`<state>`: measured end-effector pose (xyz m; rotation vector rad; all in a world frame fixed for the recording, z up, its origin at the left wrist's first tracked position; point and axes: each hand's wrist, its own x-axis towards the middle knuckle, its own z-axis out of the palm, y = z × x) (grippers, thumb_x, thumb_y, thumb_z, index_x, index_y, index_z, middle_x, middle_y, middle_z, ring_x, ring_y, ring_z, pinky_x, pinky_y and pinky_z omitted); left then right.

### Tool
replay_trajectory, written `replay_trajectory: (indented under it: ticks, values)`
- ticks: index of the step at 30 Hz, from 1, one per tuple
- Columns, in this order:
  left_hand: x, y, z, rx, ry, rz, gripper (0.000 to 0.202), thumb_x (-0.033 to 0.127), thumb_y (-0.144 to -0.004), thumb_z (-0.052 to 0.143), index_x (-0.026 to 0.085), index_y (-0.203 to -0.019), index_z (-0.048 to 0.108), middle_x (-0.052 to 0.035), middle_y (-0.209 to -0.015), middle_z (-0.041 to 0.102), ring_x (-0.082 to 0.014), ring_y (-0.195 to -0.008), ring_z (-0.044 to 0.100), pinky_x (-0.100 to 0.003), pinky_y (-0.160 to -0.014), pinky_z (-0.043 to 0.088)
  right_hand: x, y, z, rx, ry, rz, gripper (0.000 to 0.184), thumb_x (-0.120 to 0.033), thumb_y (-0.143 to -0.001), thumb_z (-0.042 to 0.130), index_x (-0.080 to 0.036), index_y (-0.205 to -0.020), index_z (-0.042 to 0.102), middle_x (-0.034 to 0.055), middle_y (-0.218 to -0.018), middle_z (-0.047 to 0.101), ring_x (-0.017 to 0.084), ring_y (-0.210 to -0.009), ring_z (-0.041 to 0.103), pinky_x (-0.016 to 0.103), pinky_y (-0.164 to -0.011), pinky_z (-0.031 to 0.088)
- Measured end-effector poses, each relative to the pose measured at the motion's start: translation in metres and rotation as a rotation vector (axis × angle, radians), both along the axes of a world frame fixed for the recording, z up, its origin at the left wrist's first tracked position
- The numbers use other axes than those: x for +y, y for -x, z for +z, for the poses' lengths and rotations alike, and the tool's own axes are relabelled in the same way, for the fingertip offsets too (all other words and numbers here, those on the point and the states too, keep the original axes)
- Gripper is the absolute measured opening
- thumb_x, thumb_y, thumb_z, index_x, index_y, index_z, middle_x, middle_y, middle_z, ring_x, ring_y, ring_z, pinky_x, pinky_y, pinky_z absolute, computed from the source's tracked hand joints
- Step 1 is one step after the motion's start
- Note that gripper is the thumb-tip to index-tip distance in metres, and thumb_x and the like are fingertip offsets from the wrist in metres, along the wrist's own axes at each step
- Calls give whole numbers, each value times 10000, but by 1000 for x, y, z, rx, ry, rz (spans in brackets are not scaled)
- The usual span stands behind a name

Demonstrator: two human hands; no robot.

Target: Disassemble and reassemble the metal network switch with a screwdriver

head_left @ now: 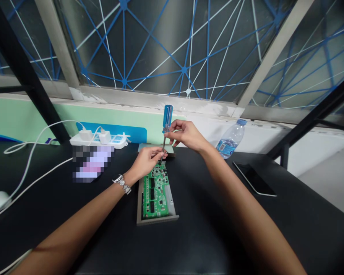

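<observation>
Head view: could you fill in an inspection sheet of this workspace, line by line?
Surface: black tabletop.
Job's things: blue-handled screwdriver, handle up, tip end down at the far end of a green circuit board set in a grey metal tray; whether the tip is seated is unclear.
Clutter: clear bottle with a blue cap and a phone-like device, both to the right; a pixelated patch to the left.
Hands: left hand has its fingertips at the shaft, grip unclear; right hand holds the handle's lower end.
Cables: white cable at left; plugs in a white power strip.
Surroundings: windows patterned with blue and white lines.
</observation>
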<state>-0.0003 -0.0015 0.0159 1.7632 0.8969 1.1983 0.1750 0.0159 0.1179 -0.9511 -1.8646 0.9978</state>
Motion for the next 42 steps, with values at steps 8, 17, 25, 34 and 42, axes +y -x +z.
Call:
replay_trajectory:
  ticks: [8,17,25,34,42]
  values:
    - [-3,-2,-6,28,-54,67,214,265,-905,551,136,-990,699,-95,-989,760,-223,-922,723,-362,-889,558,-6,16,-1,-278,-312,-398,239,-299,-669,713,-195,-662,498,-25,-594,535,107,-526,480,252,-475,349]
    - [-1,0,-7,27,-42,31,221,281,-929,533,143,-1012,684,-96,-989,759,-214,-922,723,-353,-869,563,-10,2,11,-78,39,4,362,-379,-707,772,-178,-912,552,21,-785,621,149,-632,634,261,-499,519]
    - [-2,0,-7,25,-22,22,238,307,-934,535,140,-1027,677,-109,-1007,760,-222,-939,724,-373,-883,562,0,-2,3,-3,25,45,365,-408,-677,809,-160,-824,583,1,-714,588,127,-635,592,232,-473,525]
    - [-4,1,-8,69,-61,47,247,304,-945,508,141,-1033,673,-101,-985,756,-216,-939,718,-358,-881,547,2,5,-6,27,-93,-45,339,-391,-697,782,-177,-781,533,-35,-662,537,80,-556,484,220,-477,422]
    - [-14,3,-1,222,-212,105,220,268,-968,450,178,-995,650,-52,-945,752,-203,-907,699,-305,-819,502,-7,10,-10,25,-170,-127,313,-381,-724,760,-180,-771,524,-45,-613,495,82,-536,449,241,-502,407]
